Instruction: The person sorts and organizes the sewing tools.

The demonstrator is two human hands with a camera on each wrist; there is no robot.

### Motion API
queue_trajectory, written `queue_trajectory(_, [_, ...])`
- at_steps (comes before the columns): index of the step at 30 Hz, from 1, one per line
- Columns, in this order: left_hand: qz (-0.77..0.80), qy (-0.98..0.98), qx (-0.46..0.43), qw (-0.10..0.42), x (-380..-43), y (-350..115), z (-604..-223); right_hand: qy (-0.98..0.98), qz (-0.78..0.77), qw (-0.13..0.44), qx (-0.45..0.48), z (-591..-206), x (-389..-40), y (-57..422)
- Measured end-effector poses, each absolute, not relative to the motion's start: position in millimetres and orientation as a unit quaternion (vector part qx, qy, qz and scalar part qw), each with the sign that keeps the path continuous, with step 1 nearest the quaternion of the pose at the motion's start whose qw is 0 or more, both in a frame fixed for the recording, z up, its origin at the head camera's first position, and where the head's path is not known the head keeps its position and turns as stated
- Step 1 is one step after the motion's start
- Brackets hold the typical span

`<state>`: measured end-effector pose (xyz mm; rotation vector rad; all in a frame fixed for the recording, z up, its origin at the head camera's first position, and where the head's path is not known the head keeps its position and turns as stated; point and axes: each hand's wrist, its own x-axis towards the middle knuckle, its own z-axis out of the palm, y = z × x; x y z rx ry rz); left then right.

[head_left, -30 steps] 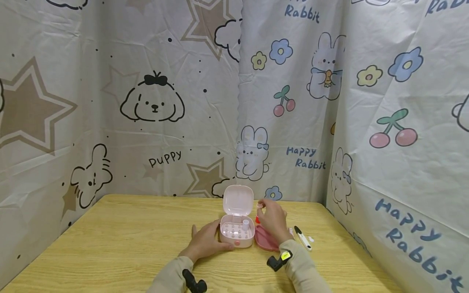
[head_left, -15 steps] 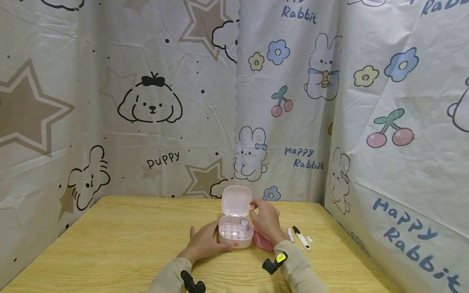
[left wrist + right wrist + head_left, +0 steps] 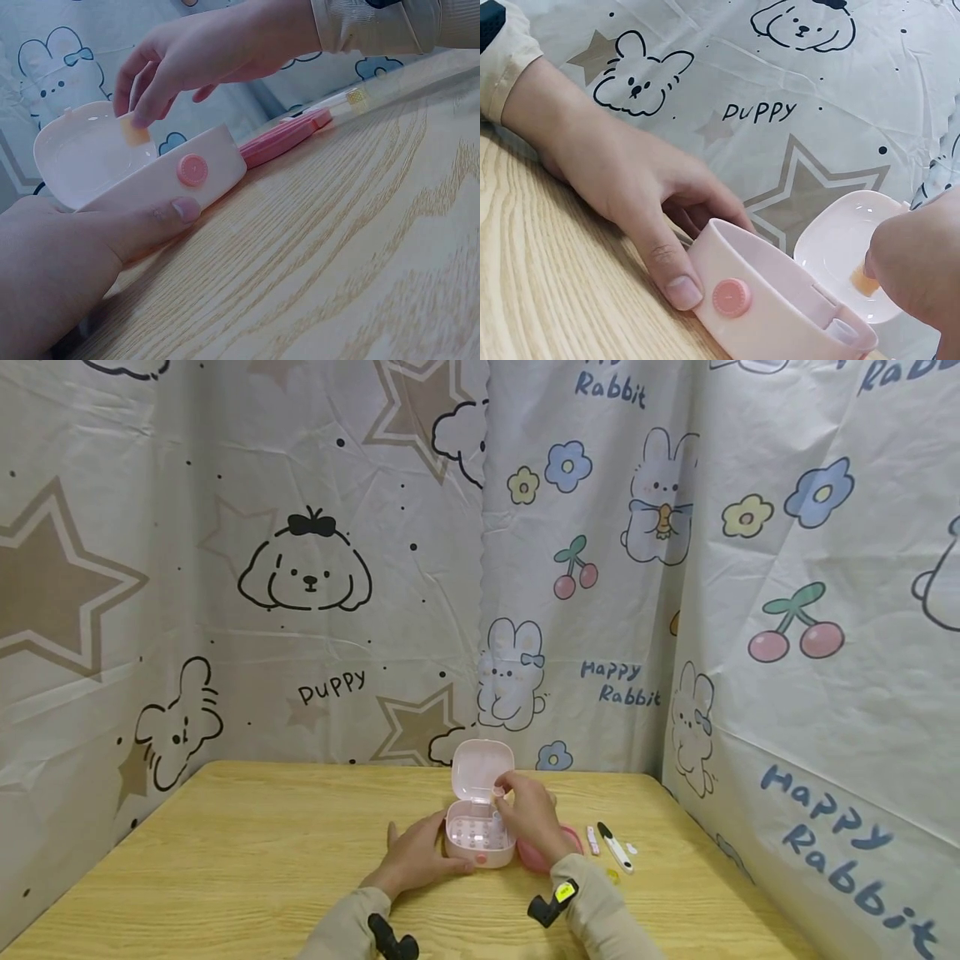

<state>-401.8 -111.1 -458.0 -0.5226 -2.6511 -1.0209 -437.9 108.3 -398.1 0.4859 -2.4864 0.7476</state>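
Note:
A pale pink box (image 3: 480, 847) stands on the table with its hinged lid (image 3: 483, 770) raised. My left hand (image 3: 416, 853) holds the box at its left end, the thumb on the front beside the round pink button (image 3: 193, 170). Over the right part of the box, my right hand (image 3: 528, 814) pinches a small peach-orange piece with a whitish end (image 3: 136, 132); its kind is unclear. In the right wrist view the piece appears in front of the lid. A small white cylinder (image 3: 841, 331) stands inside the box near the hinge, and the box floor has rows of dots.
A rose-pink flat object (image 3: 572, 837) lies right of the box, partly under my right forearm. Beyond it are a small pink-and-white strip (image 3: 592, 840), a slim white stick with a black end (image 3: 616, 847) and a white bit (image 3: 631, 849). Something yellow (image 3: 613, 877) shows beside my sleeve.
My right hand has moved left from beside the box to above its right part, carrying the small piece. My left hand stays on the box.

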Motion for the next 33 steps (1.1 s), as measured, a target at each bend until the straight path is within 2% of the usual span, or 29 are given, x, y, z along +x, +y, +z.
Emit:
queue_trajectory(10, [-0.352,-0.911,-0.177,0.121,-402.9,-110.9,-459.2,-0.926,0.262,0.208,0.173,-404.5,-436.5,98.7])
queue_trajectory(17, [-0.352,-0.911,-0.177,0.122,-403.2,-110.3,-458.7,-0.935,0.237,0.200,0.170,-414.3,-441.7,95.2])
queue_trajectory(25, [-0.350,-0.913,-0.174,0.115,-401.4,-110.5,-457.7,-0.938,0.198,0.217,0.183,-418.8,-443.1,93.2])
queue_trajectory(33, [-0.341,-0.917,-0.171,0.116,-399.1,-110.9,-455.1,-0.946,0.183,0.196,0.182,-419.6,-442.7,93.0])
